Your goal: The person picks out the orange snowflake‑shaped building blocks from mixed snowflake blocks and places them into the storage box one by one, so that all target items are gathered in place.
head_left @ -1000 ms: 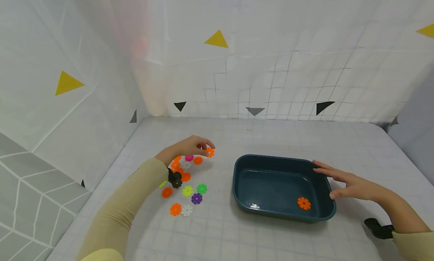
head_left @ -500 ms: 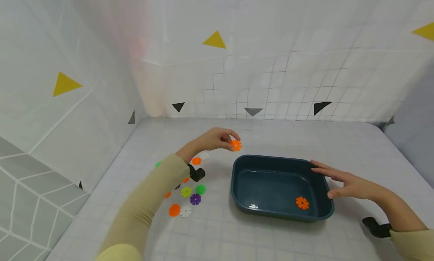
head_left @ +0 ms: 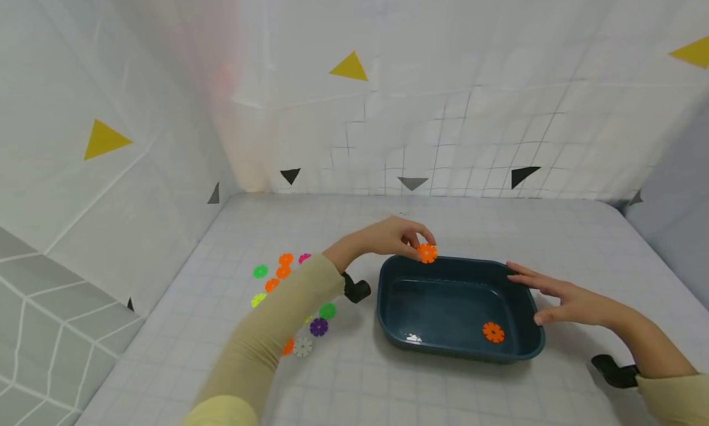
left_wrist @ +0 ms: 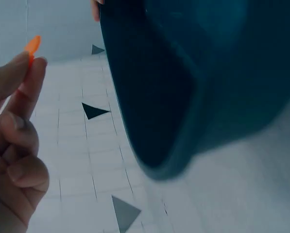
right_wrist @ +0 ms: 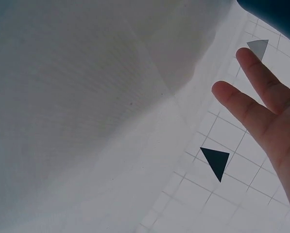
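Note:
My left hand (head_left: pixel 390 236) pinches an orange notched plastic disc (head_left: pixel 427 253) between thumb and fingertips, over the far left rim of a dark blue basin (head_left: pixel 443 346). In the left wrist view the disc (left_wrist: pixel 33 45) shows edge-on at the fingertips, with the basin (left_wrist: pixel 222 107) to its right. A second orange disc (head_left: pixel 493 332) lies flat on the basin's floor, near its front right corner. At the basin's right end my right hand (head_left: pixel 576 301) rests with its fingers spread along the rim. The right wrist view shows fingers of that hand (right_wrist: pixel 266 107) extended.
Left of the basin, loose notched discs lie scattered on the table, among them a green disc (head_left: pixel 260 271), a purple disc (head_left: pixel 319 327) and a white disc (head_left: pixel 303 347). The left sleeve (head_left: pixel 266 333) passes over part of them. A gridded white sheet (head_left: pixel 443 136) rises behind the table.
My left hand has carried the orange disc rightward from above the scattered discs to the basin's far left rim. The right hand and the basin have stayed in place.

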A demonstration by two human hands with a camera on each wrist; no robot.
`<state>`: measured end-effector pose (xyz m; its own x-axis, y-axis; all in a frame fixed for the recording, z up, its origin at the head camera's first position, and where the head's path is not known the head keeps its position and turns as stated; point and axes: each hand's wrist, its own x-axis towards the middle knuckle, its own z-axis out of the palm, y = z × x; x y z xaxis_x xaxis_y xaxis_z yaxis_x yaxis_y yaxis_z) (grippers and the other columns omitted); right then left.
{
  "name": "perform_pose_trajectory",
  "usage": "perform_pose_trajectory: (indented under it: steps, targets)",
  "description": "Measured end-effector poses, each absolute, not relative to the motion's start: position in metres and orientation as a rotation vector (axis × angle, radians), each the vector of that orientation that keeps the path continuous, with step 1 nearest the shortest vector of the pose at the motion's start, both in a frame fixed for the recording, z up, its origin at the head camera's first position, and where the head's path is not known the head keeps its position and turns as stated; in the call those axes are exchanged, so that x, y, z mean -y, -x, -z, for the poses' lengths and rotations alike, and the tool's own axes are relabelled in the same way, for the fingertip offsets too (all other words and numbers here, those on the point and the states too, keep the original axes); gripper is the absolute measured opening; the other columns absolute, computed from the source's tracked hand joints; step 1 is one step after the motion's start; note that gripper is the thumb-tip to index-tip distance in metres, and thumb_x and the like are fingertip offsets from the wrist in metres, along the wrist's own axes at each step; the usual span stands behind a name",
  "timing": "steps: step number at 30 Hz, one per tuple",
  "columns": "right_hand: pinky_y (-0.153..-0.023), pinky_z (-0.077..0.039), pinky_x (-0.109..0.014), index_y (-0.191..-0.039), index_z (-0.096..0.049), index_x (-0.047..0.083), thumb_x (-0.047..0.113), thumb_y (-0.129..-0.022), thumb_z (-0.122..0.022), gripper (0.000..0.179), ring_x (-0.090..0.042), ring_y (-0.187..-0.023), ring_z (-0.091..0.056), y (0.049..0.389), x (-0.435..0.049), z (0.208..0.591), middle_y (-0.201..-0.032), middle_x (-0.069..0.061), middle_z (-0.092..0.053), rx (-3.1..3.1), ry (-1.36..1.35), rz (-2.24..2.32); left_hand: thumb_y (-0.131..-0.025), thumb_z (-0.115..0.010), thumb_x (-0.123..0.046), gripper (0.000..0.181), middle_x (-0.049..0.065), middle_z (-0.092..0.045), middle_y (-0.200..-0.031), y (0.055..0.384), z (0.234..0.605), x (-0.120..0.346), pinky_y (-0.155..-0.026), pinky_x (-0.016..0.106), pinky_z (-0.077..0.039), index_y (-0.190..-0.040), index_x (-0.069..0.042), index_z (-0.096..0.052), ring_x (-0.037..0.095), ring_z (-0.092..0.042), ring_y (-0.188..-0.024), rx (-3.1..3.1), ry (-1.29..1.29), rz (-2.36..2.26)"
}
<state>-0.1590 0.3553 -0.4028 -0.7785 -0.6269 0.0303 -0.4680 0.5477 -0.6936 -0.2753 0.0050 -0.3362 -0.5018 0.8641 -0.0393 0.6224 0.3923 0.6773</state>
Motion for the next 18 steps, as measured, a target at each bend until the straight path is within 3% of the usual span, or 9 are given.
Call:
perform_pose_trajectory:
  steps: [18]
  targets:
    - [-0.074,-0.025,-0.078,-0.139,-0.035,0.006,0.007,-0.080,-0.064,0.066,0.026,-0.120,-0.008,0.160,-0.356,0.403,-0.142,0.035,-0.009,-2.555,0.900,1.050,-0.085,-0.065,-0.010,0.034,-0.001,-0.062,-0.090,0.255,0.355,-0.067,-0.068,0.014,-0.046,-0.118,-0.015,-0.058,0.006,-0.056,-0.077,-2.083,-1.342,-0.597]
